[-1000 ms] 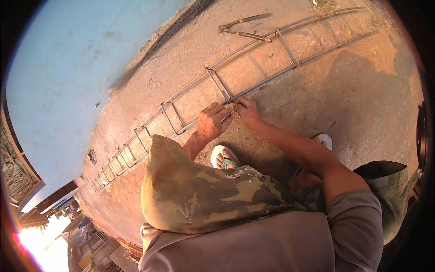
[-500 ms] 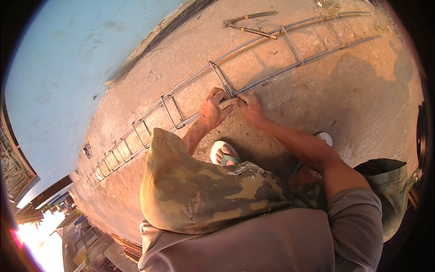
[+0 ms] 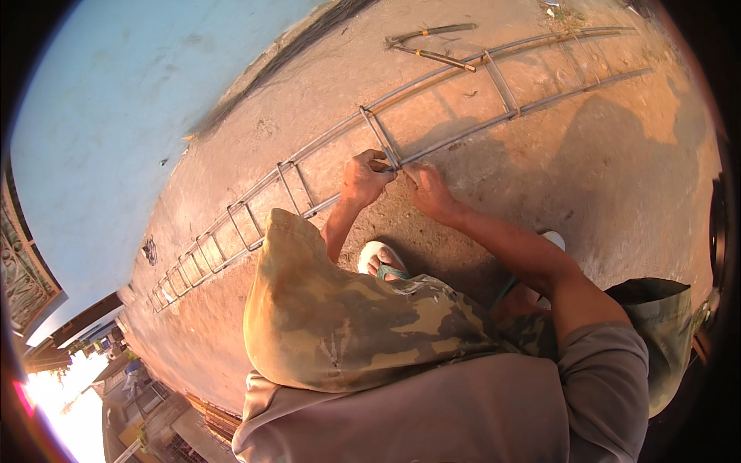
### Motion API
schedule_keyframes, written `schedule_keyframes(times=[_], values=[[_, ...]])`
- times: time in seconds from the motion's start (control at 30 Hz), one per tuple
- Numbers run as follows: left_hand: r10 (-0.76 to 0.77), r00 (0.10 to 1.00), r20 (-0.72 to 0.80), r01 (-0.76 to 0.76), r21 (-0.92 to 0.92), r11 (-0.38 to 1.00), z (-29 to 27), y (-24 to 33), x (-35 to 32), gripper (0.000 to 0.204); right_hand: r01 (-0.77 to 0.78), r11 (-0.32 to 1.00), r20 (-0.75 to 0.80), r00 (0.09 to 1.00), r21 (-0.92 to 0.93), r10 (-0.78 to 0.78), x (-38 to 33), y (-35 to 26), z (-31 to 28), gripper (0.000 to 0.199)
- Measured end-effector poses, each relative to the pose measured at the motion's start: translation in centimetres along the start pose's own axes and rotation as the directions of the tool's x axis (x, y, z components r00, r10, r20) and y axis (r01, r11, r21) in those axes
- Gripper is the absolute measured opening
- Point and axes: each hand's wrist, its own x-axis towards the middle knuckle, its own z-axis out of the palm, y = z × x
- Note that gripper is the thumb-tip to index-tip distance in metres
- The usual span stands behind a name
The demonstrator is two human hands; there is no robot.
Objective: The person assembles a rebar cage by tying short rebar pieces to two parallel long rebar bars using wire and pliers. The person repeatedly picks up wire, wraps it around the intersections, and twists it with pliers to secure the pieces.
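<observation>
**Squatting over a rebar cage, both hands at one stirrup**

Crouching on bare dirt, the person works a long rebar cage that lies flat across the ground beside a pale blue wall. The left hand is curled into a fist right at the stirrup, on the cage's near bar; whether it grips the bar itself or a bit of tie wire I cannot tell. The right hand lies just right of that stirrup, fingers bent down onto the same near bar, apparently pinching something thin there. A sandalled foot is planted just on the near side of the cage, under the knee in camouflage trousers. Loose sticks lie on the far side of the cage, well apart from the hands

Judging by its look, the cage is stiff steel, heavy over its full length, rough and not slippery; thin wire at a joint would bend easily. The sound place to hold is on a long bar close by a stirrup, where it flexes least
</observation>
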Motion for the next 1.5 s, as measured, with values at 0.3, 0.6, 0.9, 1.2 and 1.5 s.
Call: schedule_keyframes(times=[0.3, 0.6, 0.9, 1.2, 1.5], values=[[-0.201, 0.979, 0.031, 0.186, -0.537, 0.823, -2.1, -0.2, 2.0, 0.055, -0.038, 0.999, -0.010, 0.999, -0.024, 0.038, 0.1, -1.2, 0.1, 0.014], [0.122, 0.850, -0.513, -0.336, -0.347, 0.876, 3.1, -2.1, -0.8, 0.027, -0.040, 0.992, 0.059, 0.997, -0.117, 0.047, 0.1, -1.2, -0.8, 0.020], [0.759, 0.478, -0.443, -0.587, 0.481, 0.651, 4.3, -3.7, -2.8, 0.042, 0.051, 0.999, -0.049, 0.998, 0.003, -0.050, 0.0, -1.1, -0.2, 0.017], [0.396, 0.748, -0.532, -0.480, -0.022, 0.877, 4.0, -1.3, -2.9, 0.054, -0.072, 0.993, 0.000, 0.997, 0.092, 0.072, 0.3, -2.2, -0.6, 0.015], [0.625, 0.680, -0.385, -0.642, 0.100, 0.760, 4.8, -2.4, -1.5, 0.048, -0.076, 0.984, 0.035, 0.997, 0.160, 0.071, 0.3, -1.7, -0.3, 0.020]])
